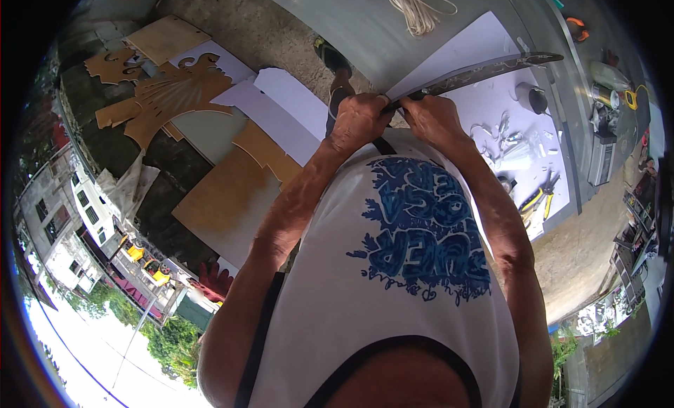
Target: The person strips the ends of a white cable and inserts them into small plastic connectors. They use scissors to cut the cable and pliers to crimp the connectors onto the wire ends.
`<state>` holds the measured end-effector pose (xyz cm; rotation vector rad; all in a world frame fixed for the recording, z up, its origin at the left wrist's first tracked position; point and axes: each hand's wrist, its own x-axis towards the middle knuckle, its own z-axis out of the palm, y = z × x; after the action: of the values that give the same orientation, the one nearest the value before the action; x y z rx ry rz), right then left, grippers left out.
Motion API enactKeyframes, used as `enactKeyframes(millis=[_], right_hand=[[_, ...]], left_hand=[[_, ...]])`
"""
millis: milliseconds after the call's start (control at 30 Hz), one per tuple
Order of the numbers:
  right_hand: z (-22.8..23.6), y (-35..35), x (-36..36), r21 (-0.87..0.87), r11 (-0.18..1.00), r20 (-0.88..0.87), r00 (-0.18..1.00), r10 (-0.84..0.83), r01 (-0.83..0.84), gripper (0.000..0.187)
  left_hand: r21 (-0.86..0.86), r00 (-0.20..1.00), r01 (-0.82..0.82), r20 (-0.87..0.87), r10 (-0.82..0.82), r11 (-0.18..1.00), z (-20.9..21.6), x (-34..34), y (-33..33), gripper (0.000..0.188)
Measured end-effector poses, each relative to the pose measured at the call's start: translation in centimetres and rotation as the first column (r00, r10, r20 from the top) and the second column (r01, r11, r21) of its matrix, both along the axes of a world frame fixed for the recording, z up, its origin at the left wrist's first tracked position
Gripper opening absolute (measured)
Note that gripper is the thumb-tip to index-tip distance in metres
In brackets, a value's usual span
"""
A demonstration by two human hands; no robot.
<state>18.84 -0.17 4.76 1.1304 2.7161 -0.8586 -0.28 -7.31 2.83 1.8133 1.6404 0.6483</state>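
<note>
A long dark curved blade [484, 74], mottled with pale marks, slants up to the right over the table. My left hand [358, 120] is closed at its near end, just in front of my waist. Right beside it, my right hand [437, 121] is closed too, with its fingers curled at the same end. The grip itself is mostly hidden by my fingers. Under the blade lies a white sheet [484, 39] on the grey table [365, 22]. A dark round container [531, 99] stands to the right of my right hand.
Yellow-and-black pliers [538, 197] and clear plastic scraps [516, 148] lie on the table's right part. Coiled pale cord [414, 8] rests at the far side. To the left, ornate brown cut-out boards [175, 92] and a plain brown board [225, 204] lie low down.
</note>
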Motion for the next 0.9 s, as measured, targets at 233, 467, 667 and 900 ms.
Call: enactKeyframes(millis=[233,467,667,900], right_hand=[[-0.8,-0.9,0.4,0.05,0.998,-0.13,0.991,-0.028,0.035,0.008],[1.0,-2.1,1.1,0.051,0.976,-0.362,0.915,-0.178,0.21,0.013],[0.7,-2.1,5.7,-0.426,0.641,-0.314,0.56,-0.766,0.638,0.032],[-0.5,2.5,5.1,-0.668,0.171,-0.076,0.162,-0.984,0.725,0.051]], left_hand=[[0.009,1.0,0.019,-0.005,-0.019,1.0,0.6,0.0,0.2,0.016],[0.406,0.978,-0.185,-0.017,0.209,0.895,4.5,-0.7,-0.4,0.018],[-0.444,0.527,-0.7,0.207,0.824,0.559,3.0,-5.8,-6.5,0.045],[-0.65,0.437,-0.158,0.629,0.643,0.743,-0.3,-3.9,-6.1,0.052]])
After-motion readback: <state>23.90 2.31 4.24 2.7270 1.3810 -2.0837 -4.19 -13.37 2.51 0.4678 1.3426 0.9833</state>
